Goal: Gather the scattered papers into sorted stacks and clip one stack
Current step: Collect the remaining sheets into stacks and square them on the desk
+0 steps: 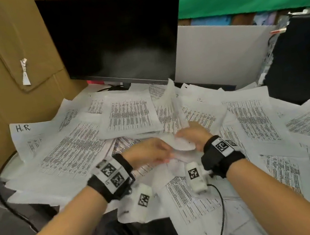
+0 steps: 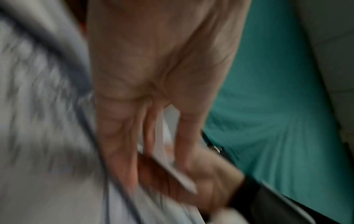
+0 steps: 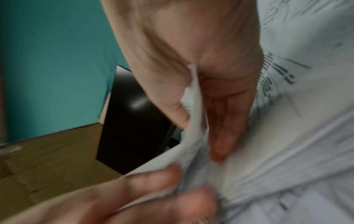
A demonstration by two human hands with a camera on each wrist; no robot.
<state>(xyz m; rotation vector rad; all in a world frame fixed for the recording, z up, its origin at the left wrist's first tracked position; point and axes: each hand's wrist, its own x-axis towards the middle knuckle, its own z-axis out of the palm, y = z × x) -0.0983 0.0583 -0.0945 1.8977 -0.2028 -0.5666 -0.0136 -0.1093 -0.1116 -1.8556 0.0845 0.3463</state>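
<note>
Printed white sheets (image 1: 129,117) lie scattered and overlapping all over the desk. At the middle, both hands hold a small bundle of sheets (image 1: 173,102) that stands on edge above the pile. My left hand (image 1: 151,152) pinches its near left side. My right hand (image 1: 191,134) grips its right side. In the right wrist view the bundle (image 3: 195,121) runs between thumb and fingers of the right hand (image 3: 201,91). The left wrist view is blurred; there a paper edge (image 2: 164,136) shows between the thumb and fingers of the left hand (image 2: 153,106).
A dark monitor (image 1: 117,42) stands behind the papers, with a cardboard wall (image 1: 2,80) at the left. A sheet marked "H.R." (image 1: 29,137) lies at the far left. A white partition (image 1: 221,56) and a black box (image 1: 304,63) close the right. A black cable (image 1: 221,208) crosses the near papers.
</note>
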